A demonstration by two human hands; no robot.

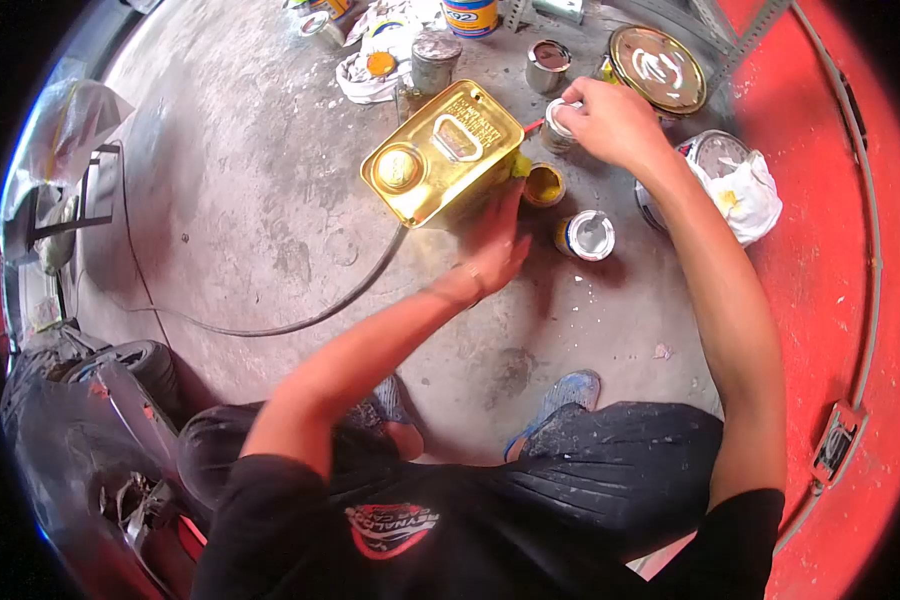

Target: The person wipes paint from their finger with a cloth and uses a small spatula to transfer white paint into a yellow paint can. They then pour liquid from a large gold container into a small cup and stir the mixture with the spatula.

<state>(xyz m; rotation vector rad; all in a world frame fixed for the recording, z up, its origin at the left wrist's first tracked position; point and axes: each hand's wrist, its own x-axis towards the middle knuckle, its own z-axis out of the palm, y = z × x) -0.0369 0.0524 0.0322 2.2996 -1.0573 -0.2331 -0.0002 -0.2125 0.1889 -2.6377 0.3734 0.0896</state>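
A gold rectangular metal tin point(470, 125) with a round cap stands on the floor in front of me. My left hand point(495, 240) is beside its near right side, fingers stretched along the tin and thumb apart; slightly blurred, it shows nothing held. By those fingertips is a small cup of yellow paint point(544, 186). My right hand point(610, 115) has its fingers closed at the top of a small paint can point(558, 135); the fingertips are partly hidden. A red stick point(534, 126) shows between that can and the tin. Nearer to me stands an open can with grey-white contents point(591, 236).
A can of brown paint point(549, 66) and a large lidded can point(658, 68) stand farther back. A stained white cloth point(745, 200) lies over a can at right. A hose point(340, 305) crosses the floor at left. A red panel point(810, 300) borders the right.
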